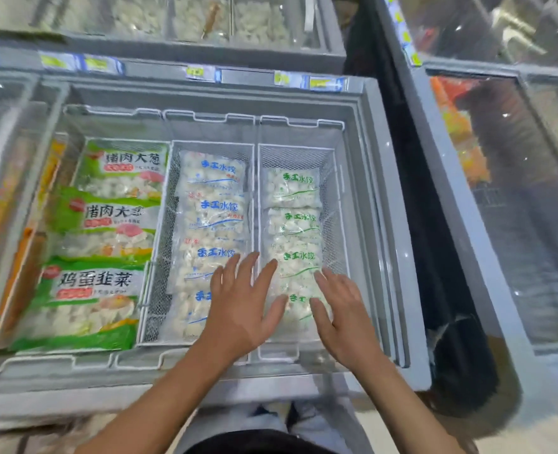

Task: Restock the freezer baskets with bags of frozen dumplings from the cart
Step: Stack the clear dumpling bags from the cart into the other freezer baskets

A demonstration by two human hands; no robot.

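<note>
1. My left hand [241, 306] and right hand [343, 309] are low in the middle of the frame, fingers spread wide, holding nothing.
2. Both are over the nearest green-print dumpling bag [298, 309] in the right wire basket [333, 152]. I should pat it flat so it lines up.
3. In the middle basket [212, 146] are the blue-print dumpling bags [213, 208].
4. At the left are big green bags [120, 168].
5. I cannot see the cart.

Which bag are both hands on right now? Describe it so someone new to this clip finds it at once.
Start at the open chest freezer and take its rightmost wire basket. The bag is the nearest one in that row, lying flat between the left hand and right hand. Its print is green, unlike the blue-printed bags in the middle basket.
</note>
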